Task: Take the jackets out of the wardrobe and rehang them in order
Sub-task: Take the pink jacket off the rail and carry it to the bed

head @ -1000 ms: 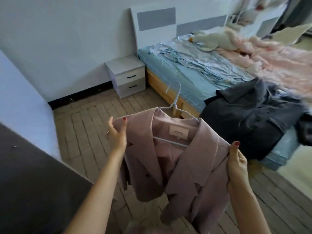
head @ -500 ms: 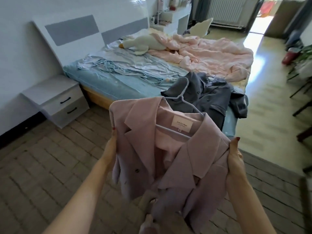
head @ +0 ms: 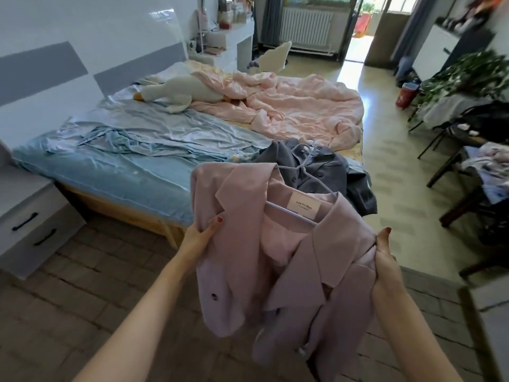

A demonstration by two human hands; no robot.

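Note:
I hold a pale pink jacket [head: 248, 252] on a light blue hanger [head: 300, 175] in front of me, above the brick floor near the foot of the bed. My left hand [head: 202, 234] grips its left shoulder. My right hand [head: 385, 255] grips its right shoulder. A dark grey jacket [head: 325, 169] lies on the bed's near corner, just beyond the pink one, with a hanger in it. The wardrobe is out of view.
The bed [head: 115, 166] has a blue sheet, a pink quilt [head: 297, 106] and a white plush goose [head: 181, 92]. A grey nightstand [head: 24, 216] stands at left. Chairs piled with clothes [head: 476, 166] and plants [head: 468, 75] line the right side.
My view has swung right, from the nightstand and wall toward the bed and the room's far end. The pink jacket stays in both hands and now hangs nearer the grey jacket.

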